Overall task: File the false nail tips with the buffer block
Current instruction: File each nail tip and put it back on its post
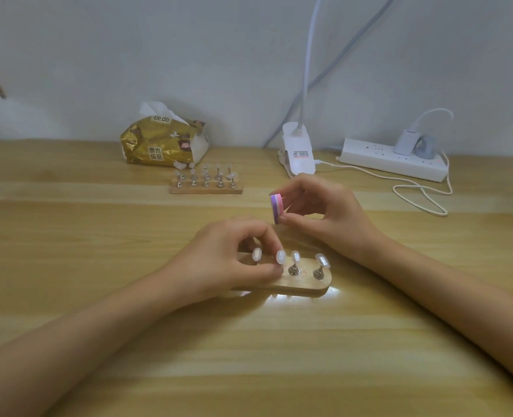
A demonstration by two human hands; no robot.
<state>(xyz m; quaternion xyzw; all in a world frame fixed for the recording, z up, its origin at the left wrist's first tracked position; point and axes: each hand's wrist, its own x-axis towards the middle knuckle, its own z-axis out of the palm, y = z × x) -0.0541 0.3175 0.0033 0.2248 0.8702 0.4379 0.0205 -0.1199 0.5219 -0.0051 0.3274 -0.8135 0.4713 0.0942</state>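
block up, one tip pinched, no contact yet

what could go wrong, i'd say: the nail tips [322,260] perch on thin metal pegs on the wooden stand [297,286], so a hard stroke could pop one off or knock its peg askew. the stand looks light and might skid if the steadying hand slackens. the tips stand close together, so the block could also scuff the one just right of the target.

the left hand [234,260] lies over the stand's left half, thumb and forefinger drawn in tight, pinching the second tip [280,256] from the stand's left end. whether they have the tip itself or the peg under it, i cannot tell. the right hand [324,212], above and behind the stand's middle, pinches the buffer block [276,206] on edge between thumb and fingertips. the block is near the pinched tip but apart from it. well behind the stand sit a second stand [207,188] and a tissue pack [162,139].
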